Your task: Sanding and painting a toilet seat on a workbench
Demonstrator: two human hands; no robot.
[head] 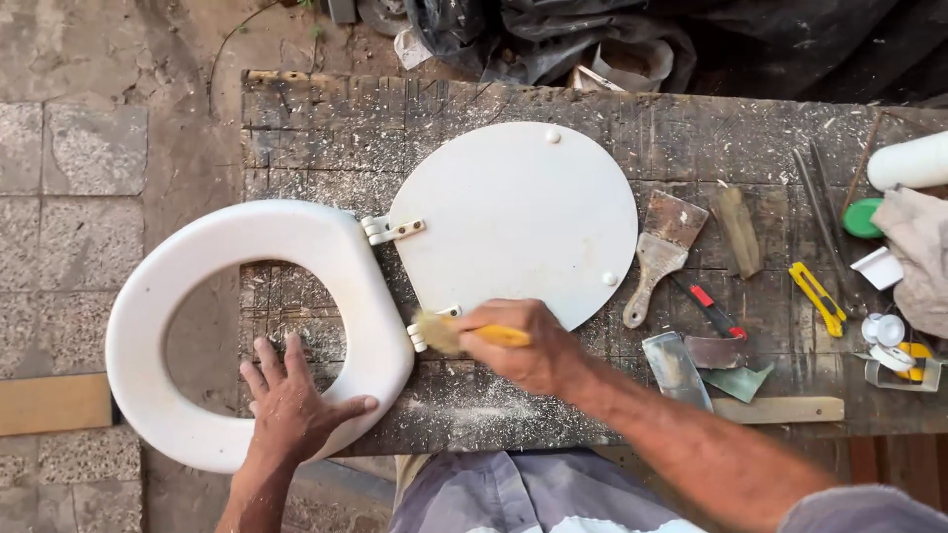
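A white toilet seat ring [197, 247] lies open at the left end of a worn wooden workbench [326, 128], hinged to its white oval lid [513, 217], which lies flat on the bench. My left hand [296, 400] presses flat on the ring's near right part, fingers spread. My right hand [528, 345] grips a yellow-handled brush [479, 334] whose bristles touch the near hinge [427, 331] between ring and lid. The far hinge [393, 230] is uncovered.
Right of the lid lie a wide paintbrush [660, 257], a red-handled tool [709, 308], a metal scraper [676, 367], a yellow utility knife [818, 298], a wooden stick [780, 409], a green lid [862, 217], cloth [918, 257] and small white parts. Sawdust covers the bench. Stone paving lies left.
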